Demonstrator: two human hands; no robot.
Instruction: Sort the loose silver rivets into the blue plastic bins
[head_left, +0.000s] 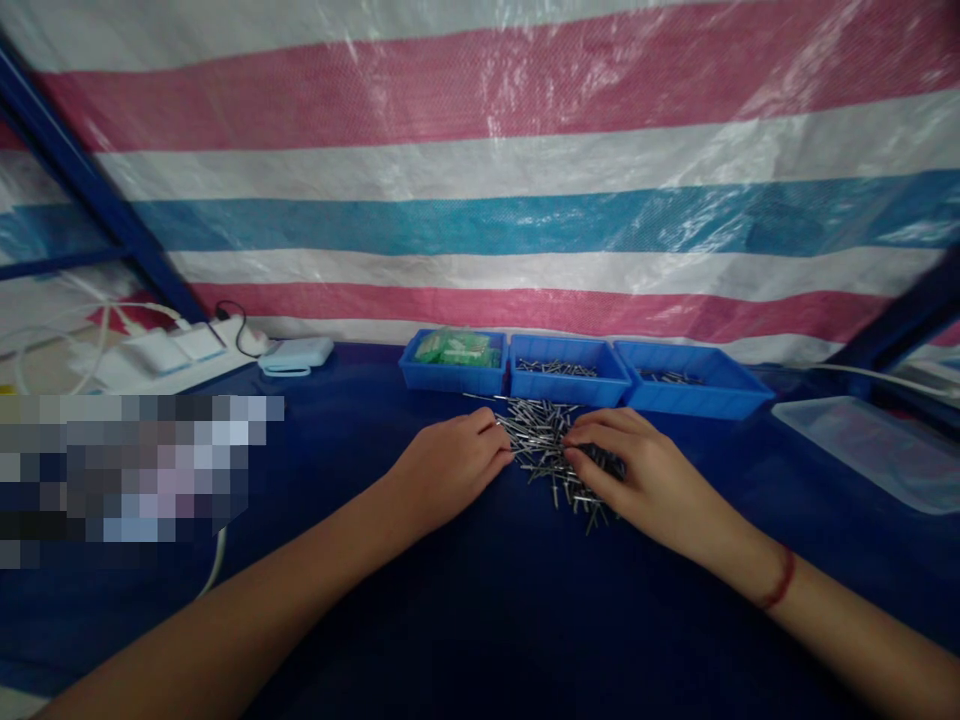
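A loose heap of silver pop rivets (536, 428) lies on the dark blue table. At its left edge is my left hand (457, 460), closed, fingers curled and tips pressed together against the rivets; what is between the tips is too small to make out. My right hand (645, 470) reaches over the right side of the heap. Its thumb and fingertips come together on a rivet (561, 444) among the others, and its palm hides part of the heap. Just behind stand a blue bin (570, 385) with similar rivets and another blue bin (697, 398) with fewer.
A third blue bin (454, 378) holds green plastic packets (457, 350). At the left are a white power strip (202, 370) with cables, a light blue power bank (296, 354) and a blurred-out area. A translucent lid (870, 450) lies right. Striped sheeting (480, 230) hangs behind.
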